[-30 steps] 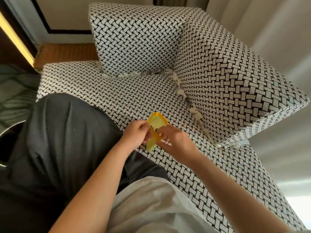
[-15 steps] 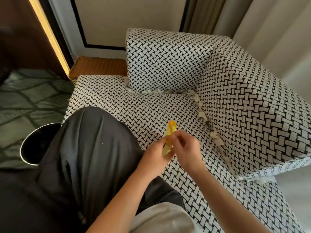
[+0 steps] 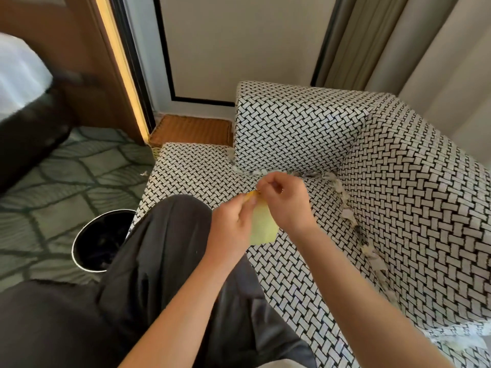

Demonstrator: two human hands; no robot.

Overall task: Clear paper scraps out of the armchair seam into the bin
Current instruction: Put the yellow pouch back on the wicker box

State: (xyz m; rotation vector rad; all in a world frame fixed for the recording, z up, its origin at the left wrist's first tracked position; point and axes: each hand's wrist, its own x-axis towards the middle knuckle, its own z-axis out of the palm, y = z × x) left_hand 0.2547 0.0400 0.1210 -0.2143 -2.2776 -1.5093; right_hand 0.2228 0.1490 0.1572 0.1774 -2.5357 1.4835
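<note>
two grips, left grip (image 3: 233, 227) and right grip (image 3: 287, 203), pinch one yellow sheet (image 3: 263, 228) over the armchair (image 3: 398, 195) seat

The yellow sheet (image 3: 263, 227), curled between the hands 1.0 s ago and edge-on 0.5 s ago, now hangs flat, facing the camera. The left hand (image 3: 233, 224) and right hand (image 3: 284, 200) now pinch its top edge and have moved up toward the rear seam (image 3: 313, 174). The view has swung left, and the bin (image 3: 75, 245) now shows most of its rim.
</note>
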